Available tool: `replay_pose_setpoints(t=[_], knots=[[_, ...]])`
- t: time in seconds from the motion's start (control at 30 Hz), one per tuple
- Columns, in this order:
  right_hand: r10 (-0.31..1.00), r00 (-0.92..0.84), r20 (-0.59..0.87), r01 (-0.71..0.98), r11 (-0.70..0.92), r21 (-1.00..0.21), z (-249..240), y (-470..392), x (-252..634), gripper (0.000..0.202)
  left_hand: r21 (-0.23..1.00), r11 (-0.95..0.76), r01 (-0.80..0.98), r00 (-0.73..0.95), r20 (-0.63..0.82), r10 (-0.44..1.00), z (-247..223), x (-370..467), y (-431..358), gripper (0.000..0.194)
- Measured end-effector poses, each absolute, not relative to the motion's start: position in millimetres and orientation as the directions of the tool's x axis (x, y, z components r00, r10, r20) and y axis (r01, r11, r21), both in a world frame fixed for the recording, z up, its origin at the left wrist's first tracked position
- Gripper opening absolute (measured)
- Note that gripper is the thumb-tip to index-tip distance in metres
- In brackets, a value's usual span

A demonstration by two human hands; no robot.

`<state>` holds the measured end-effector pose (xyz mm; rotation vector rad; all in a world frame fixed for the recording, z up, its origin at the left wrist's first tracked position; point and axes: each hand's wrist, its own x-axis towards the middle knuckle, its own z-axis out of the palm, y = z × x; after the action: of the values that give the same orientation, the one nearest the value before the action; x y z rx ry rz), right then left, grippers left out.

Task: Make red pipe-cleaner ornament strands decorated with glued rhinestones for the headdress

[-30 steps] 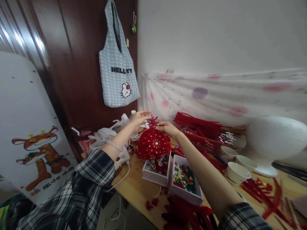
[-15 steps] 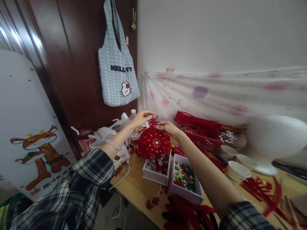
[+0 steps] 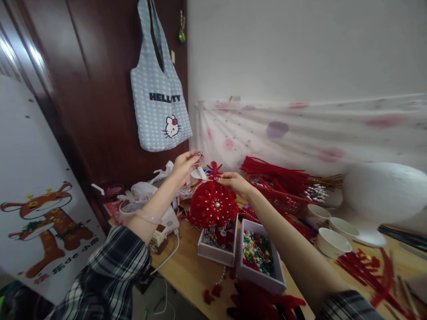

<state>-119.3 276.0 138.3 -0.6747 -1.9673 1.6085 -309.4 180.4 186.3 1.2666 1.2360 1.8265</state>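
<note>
A round red headpiece [image 3: 213,204], with a pearl-studded red flower on its front, rests over a white box [image 3: 216,254] of beads. At its top, a small red flower ornament [image 3: 215,169] stands upright. My right hand [image 3: 235,183] pinches this ornament low down, just above the headpiece. To the left and slightly higher, my left hand [image 3: 186,168] is raised with thumb and fingertips pressed together, apart from the ornament. Whatever is between its fingertips, perhaps something thin, is too small to make out.
A second white box [image 3: 262,280] of colored beads stands under my right forearm. Behind are a red basket [image 3: 283,198] of red stems, white cups [image 3: 332,243] and a white foam head [image 3: 383,191]. A white power strip [image 3: 171,220] with a cable lies at left.
My left hand has come away from the small red flower ornament, moving left. My right hand stays at the ornament, which now shows more fully. The view has shifted slightly.
</note>
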Motion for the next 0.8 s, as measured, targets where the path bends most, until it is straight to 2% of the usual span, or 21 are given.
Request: replay_pose_setpoints(t=[0.23, 0.6, 0.8], knots=[[0.644, -0.763, 0.046, 0.05, 0.129, -0.99, 133.6, 270.4, -116.7, 0.02, 0.938, -0.344, -0.047, -0.369, 0.304, 0.878, 169.0, -310.6, 165.3, 0.034], [0.652, -0.755, 0.071, 0.043, 0.157, -0.987, 133.6, 269.7, -116.9, 0.02, 0.966, -0.259, 0.014, -0.351, 0.248, 0.903, 174.0, -292.0, 193.8, 0.034], [0.668, -0.737, 0.104, 0.044, 0.202, -0.978, 127.5, 273.3, -118.7, 0.02, 0.986, -0.163, 0.035, -0.296, 0.166, 0.941, 176.8, -289.7, 197.4, 0.034]])
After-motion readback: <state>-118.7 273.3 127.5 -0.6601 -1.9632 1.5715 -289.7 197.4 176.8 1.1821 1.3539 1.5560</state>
